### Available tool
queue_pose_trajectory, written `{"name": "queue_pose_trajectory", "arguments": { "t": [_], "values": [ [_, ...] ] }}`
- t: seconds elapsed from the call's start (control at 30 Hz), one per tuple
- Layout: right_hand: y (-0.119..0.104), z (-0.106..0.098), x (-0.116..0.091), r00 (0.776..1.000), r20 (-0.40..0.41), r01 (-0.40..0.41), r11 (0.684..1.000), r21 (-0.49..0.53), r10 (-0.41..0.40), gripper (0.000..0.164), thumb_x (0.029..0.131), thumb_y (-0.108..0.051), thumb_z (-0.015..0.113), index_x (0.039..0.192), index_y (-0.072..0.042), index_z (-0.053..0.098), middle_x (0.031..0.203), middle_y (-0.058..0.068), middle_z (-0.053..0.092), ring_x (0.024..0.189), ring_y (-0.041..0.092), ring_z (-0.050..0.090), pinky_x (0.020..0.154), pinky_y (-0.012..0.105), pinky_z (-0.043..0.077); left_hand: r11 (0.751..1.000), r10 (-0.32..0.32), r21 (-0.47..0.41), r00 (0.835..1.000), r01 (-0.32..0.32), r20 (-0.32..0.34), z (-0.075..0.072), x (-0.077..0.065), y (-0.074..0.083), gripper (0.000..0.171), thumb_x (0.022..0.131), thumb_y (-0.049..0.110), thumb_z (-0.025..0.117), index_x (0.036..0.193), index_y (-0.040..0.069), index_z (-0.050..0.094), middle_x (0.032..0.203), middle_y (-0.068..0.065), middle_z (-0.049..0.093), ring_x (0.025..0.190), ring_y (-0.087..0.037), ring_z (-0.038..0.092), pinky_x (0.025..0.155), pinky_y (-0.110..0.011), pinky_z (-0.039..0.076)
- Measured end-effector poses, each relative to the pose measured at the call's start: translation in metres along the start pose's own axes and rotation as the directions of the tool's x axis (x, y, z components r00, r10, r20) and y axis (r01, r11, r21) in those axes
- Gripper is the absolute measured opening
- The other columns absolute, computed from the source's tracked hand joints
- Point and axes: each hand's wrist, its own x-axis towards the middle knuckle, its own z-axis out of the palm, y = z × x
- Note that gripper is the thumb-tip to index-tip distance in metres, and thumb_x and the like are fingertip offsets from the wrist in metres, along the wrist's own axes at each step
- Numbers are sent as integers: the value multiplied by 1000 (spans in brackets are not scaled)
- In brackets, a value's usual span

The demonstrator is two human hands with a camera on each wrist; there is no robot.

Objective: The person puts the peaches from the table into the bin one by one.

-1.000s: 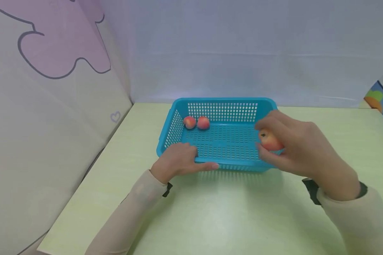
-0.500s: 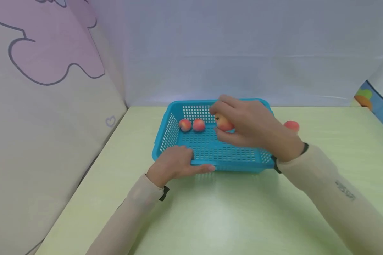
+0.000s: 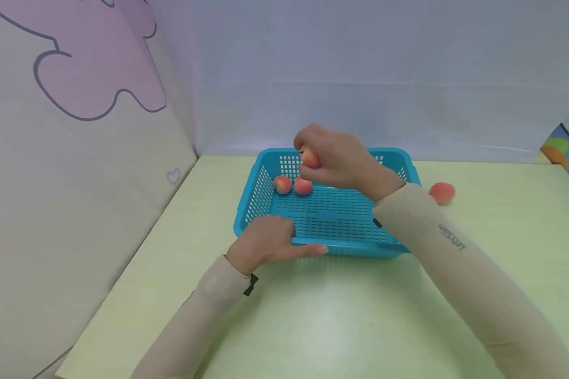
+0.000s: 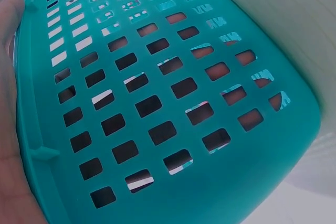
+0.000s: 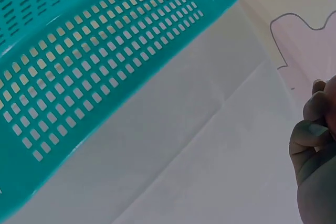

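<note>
A blue plastic basket (image 3: 327, 247) with slotted walls stands on the table. My left hand (image 3: 265, 239) grips its near rim, fingers over the edge and thumb along the outside. In the left wrist view the basket's wall (image 4: 173, 129) fills most of the picture. Over the back left of the basket, my right hand (image 3: 336, 158) holds a yellow-red peach (image 3: 310, 157) between fingers and thumb. Two pink peaches, the left one (image 3: 282, 185) and the right one (image 3: 303, 186), lie side by side in the basket's back left corner, below the held one.
Right of the basket, a pink peach (image 3: 443, 193) sits on the pale green table (image 3: 322, 326), partly beside my right sleeve, with another bit of pink showing at the sleeve's edge. A white sheet (image 3: 360, 105) hangs behind, and a printed wall (image 3: 90, 184) borders the left.
My right hand has carried its peach from the basket's right side leftward and back, over the back left corner. The peach on the table has come into sight. My left hand keeps its hold.
</note>
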Motion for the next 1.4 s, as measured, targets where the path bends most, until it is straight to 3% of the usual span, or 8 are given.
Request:
{"name": "queue_pose_trajectory", "arguments": {
  "t": [0.37,0.7,0.8,0.97,1.23,1.4],
  "values": [
    [32,34,2,978,137,-157,987,-16,158,29,87,-27,60,110,-13,51,99,-1,50,70,13,50,57,31,46,1000,-10,-3,1000,10,27,-3,0,1,78,67,95,27,56,18,34,46,7,24,39,-8,26,41,-28,21],
    [42,39,-3,961,166,-224,974,2,221,33,88,-30,60,114,-13,49,98,-1,49,73,14,50,57,32,46,1000,-3,11,1000,3,10,-5,-1,2,79,66,96,25,56,19,35,46,7,24,39,-8,27,41,-28,22],
    [42,40,-4,940,216,-272,962,3,265,35,88,-32,58,116,-14,47,100,0,48,73,16,50,57,33,46,1000,2,12,1000,-2,7,-6,-1,2,78,67,95,26,56,19,35,46,8,24,39,-8,27,41,-28,21],
    [46,44,-8,883,293,-384,923,3,366,41,89,-34,52,123,-12,42,103,1,44,72,19,50,58,36,45,1000,2,7,1000,-2,3,-5,-1,2,78,67,95,26,56,19,35,46,8,25,39,-8,28,41,-27,21],
    [54,46,-12,803,347,-516,857,-1,484,42,93,-32,42,128,-10,31,106,7,40,67,26,51,58,39,42,1000,12,15,1000,-11,-17,-3,0,2,78,67,96,25,56,19,35,46,8,24,39,-8,27,41,-27,22],
    [55,46,-9,788,382,-500,864,-60,483,40,91,-30,52,122,-10,35,105,7,41,75,25,51,62,39,44,1000,8,15,1000,-8,-22,-2,0,2,78,67,95,25,55,19,34,47,8,24,39,-8,27,41,-27,22]
  ]
}}
